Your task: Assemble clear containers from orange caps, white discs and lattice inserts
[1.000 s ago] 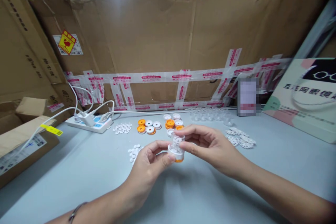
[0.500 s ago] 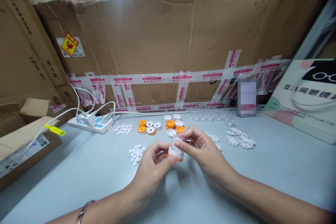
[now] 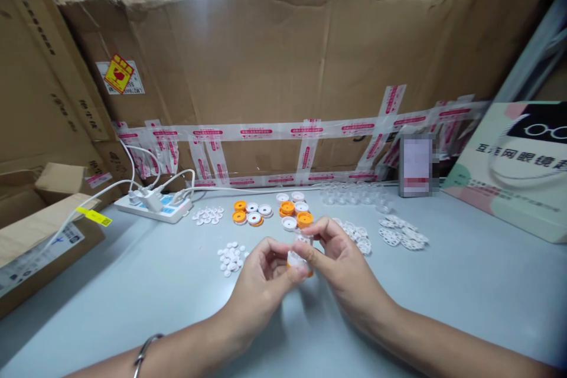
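In front of me, my left hand (image 3: 264, 279) is closed around the lower part of a small clear and white plastic container with an orange base (image 3: 296, 260). My right hand (image 3: 349, 263) pinches the clear upper piece (image 3: 305, 239) between thumb and fingers, just above the lower part. Fingers hide much of both pieces, so I cannot tell whether they are joined. Beyond the hands lie orange and white round caps (image 3: 304, 220). White flower-like perforated discs (image 3: 362, 239) sit close behind my right hand, and small white discs (image 3: 230, 260) left of my left hand.
More perforated discs (image 3: 403, 233) lie to the right, with clear cups (image 3: 354, 194) behind. At the back are a phone-like screen (image 3: 416, 165), a power strip (image 3: 153, 207) with cables and a big cardboard box (image 3: 266, 59). A printed box (image 3: 509, 171) stands right, an open carton (image 3: 48, 248) left.
Both hands have shifted slightly, carrying the container a little right and down. The right fingers now cover more of the clear upper piece. Both grips continue.
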A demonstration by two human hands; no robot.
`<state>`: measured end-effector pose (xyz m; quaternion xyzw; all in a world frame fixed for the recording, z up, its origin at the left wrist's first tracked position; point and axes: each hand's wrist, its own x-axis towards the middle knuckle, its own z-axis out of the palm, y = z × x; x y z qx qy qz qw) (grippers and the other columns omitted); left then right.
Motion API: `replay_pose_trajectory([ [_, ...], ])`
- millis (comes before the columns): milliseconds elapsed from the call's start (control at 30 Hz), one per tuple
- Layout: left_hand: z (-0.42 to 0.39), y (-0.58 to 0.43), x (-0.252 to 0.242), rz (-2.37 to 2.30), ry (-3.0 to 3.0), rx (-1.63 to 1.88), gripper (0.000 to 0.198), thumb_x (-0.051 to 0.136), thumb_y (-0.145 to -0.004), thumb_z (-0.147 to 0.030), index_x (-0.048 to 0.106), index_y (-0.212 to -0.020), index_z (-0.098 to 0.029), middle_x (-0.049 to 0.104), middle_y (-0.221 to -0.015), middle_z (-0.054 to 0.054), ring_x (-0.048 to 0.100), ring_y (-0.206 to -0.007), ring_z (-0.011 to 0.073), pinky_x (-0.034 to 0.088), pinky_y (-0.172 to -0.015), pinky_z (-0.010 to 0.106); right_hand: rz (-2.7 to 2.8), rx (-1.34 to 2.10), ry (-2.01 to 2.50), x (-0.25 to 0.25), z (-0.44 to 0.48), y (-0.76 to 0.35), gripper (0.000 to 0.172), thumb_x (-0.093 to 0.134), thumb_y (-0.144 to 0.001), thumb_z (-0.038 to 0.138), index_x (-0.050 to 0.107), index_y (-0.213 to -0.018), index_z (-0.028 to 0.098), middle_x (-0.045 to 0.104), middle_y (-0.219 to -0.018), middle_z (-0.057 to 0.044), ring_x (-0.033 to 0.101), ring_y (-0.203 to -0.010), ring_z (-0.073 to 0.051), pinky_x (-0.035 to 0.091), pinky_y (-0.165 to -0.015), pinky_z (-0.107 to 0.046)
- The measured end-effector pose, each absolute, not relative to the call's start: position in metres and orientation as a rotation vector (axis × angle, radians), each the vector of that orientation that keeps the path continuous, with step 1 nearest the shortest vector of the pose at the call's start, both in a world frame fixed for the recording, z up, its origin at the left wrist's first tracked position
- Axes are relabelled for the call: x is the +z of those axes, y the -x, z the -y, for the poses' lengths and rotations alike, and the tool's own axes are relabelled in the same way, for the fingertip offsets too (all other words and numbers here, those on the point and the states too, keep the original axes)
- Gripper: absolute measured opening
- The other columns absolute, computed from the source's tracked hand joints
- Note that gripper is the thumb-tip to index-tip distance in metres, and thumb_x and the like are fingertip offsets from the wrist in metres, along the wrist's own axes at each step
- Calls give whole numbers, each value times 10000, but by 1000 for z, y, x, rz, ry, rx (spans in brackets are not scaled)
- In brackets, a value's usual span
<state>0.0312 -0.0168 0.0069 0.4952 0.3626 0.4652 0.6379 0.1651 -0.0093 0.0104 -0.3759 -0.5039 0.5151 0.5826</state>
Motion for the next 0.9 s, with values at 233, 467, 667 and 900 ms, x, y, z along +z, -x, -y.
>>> replay_pose_trajectory([
  [233,13,-27,8,-777,-1175,1093,267,693,-696,-340,529,-813,-164,600,-803,13,554,-767,145,400,-745,278,1038,1486,693,20,15,-168,135,572,-790,351,558,-882,253,629,-1069,-28,545,-1024,-197,372,-922,-375],
  [467,12,-27,15,-874,-1207,1180,303,716,-658,-362,523,-781,-163,608,-808,23,565,-792,162,412,-752,279,927,1681,640,29,17,-174,583,561,-777,380,346,-1303,253,651,-1094,-61,537,-1111,-202,293,-1024,-394],
  [667,5,-24,16,-959,-1236,1250,314,728,-639,-371,538,-774,-160,620,-821,38,579,-821,181,420,-776,293,1009,1741,621,29,23,-180,612,570,-779,395,333,-1330,275,547,-1277,-50,382,-1268,-176,137,-1106,-377],
  [900,-9,-17,8,-986,-1169,1363,266,712,-670,-336,532,-766,-164,622,-809,18,593,-856,178,412,-810,293,1082,1585,621,31,28,-182,447,573,-788,416,475,-1202,278,621,-1183,-58,412,-1247,-212,156,-1092,-440],
])
